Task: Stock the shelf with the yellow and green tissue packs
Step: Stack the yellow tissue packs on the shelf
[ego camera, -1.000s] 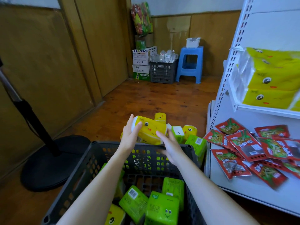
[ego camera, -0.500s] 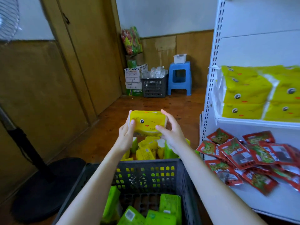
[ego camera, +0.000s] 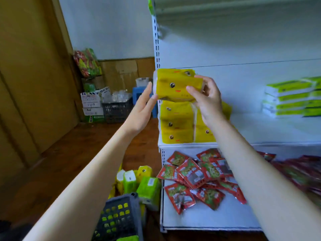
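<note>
I hold a yellow tissue pack with a cartoon face between both hands, right above a stack of yellow tissue packs at the left end of the white shelf. My left hand presses its left end with flat fingers. My right hand grips its right end. Green tissue packs are stacked further right on the same shelf. More green and yellow packs lie on the floor beside a dark crate.
Red snack packets cover the lower shelf. An upper shelf overhangs above. Cardboard boxes, a black crate of bottles and a blue stool stand by the far wall. Wooden doors line the left side.
Both hands have lifted the yellow pack from above the crate up and to the right, to the top of the yellow stack on the shelf. The view has swung towards the shelf.
</note>
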Available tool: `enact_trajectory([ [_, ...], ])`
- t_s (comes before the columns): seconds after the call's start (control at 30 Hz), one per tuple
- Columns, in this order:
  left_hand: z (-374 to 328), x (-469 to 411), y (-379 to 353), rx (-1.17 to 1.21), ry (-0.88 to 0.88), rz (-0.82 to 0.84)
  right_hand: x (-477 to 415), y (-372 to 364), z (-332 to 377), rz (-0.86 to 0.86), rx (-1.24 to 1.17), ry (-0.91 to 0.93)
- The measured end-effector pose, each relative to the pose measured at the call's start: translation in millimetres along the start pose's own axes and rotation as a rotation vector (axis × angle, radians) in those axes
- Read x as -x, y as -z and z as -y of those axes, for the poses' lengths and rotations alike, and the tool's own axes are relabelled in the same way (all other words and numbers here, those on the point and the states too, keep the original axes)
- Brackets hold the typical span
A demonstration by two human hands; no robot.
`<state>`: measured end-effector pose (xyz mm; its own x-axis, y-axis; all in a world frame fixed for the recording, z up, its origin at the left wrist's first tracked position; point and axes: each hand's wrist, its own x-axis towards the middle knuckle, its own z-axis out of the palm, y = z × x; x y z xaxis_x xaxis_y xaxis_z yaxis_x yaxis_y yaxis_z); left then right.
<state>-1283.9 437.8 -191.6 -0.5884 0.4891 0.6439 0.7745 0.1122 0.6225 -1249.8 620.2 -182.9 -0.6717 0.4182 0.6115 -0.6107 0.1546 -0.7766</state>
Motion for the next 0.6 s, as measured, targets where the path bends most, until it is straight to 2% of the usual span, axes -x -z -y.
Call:
enact_trajectory([
  [0.1, -5, -23, -46, -0.082, 0.159, 0.058, -23, 67, -1, -0.102, 0.032, 0.003],
  [0.27, -10, -67, -106, -0.371, 0.152, 0.253, -53, 158, -16, -0.203, -0.033, -0.057],
  [0.4, -8, -99, -136, -0.739, 0.197, 0.427, -67, 204, -50, -0.286, 0.015, -0.088],
  [0.5, -3, -109, -154, -0.820, 0.229, 0.491, -75, 221, -85, -0.308, 0.133, -0.133],
  [0.6, 5, -113, -161, -0.870, 0.242, 0.480, -83, 226, -120, -0.293, 0.322, -0.219],
])
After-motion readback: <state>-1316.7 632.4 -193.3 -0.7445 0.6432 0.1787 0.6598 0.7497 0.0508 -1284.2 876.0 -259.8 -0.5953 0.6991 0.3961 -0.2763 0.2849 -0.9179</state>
